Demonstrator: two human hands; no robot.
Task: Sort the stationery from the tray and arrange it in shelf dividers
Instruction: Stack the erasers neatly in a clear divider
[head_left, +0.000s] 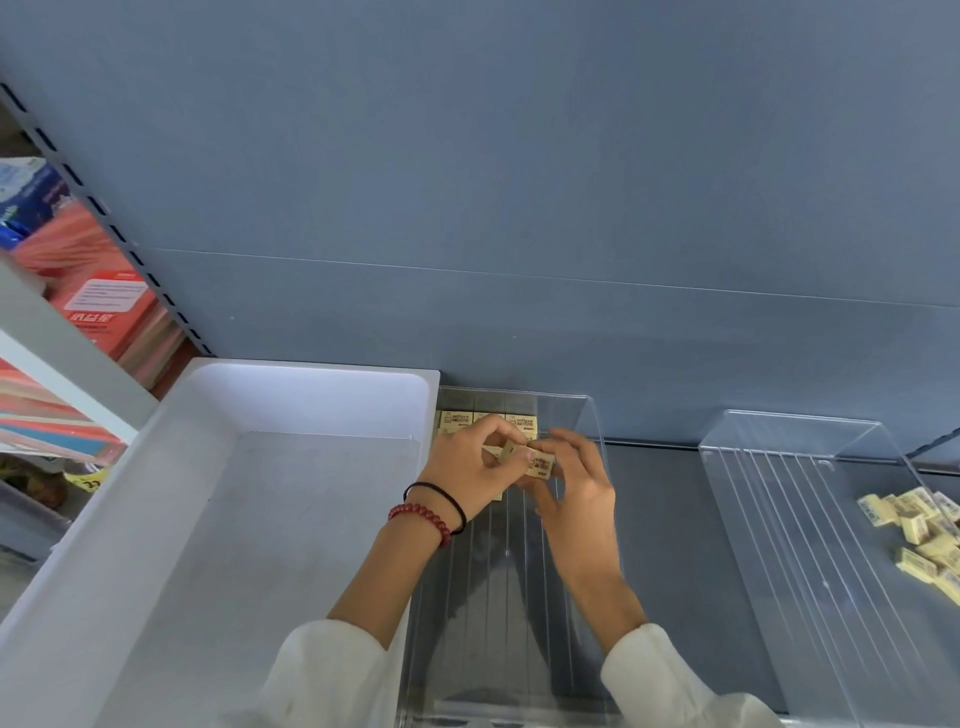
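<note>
The left hand (460, 470) and right hand (579, 486) hide the front of the row of cream rectangular erasers (488, 420) at the back of the clear plastic shelf divider (587, 415), so their count is unclear. The right hand's fingers (569, 439) are blurred, and their hold on the small cream printed eraser (540, 462) cannot be judged. Its print is too small to read. The right edge cuts off the loose pile of cream erasers (930, 530). The left and bottom edges cut off the white plastic tray (311, 384).

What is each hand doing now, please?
Left hand: pinches an eraser.
Right hand: blurred, touches a second eraser; grip cannot be told.
</note>
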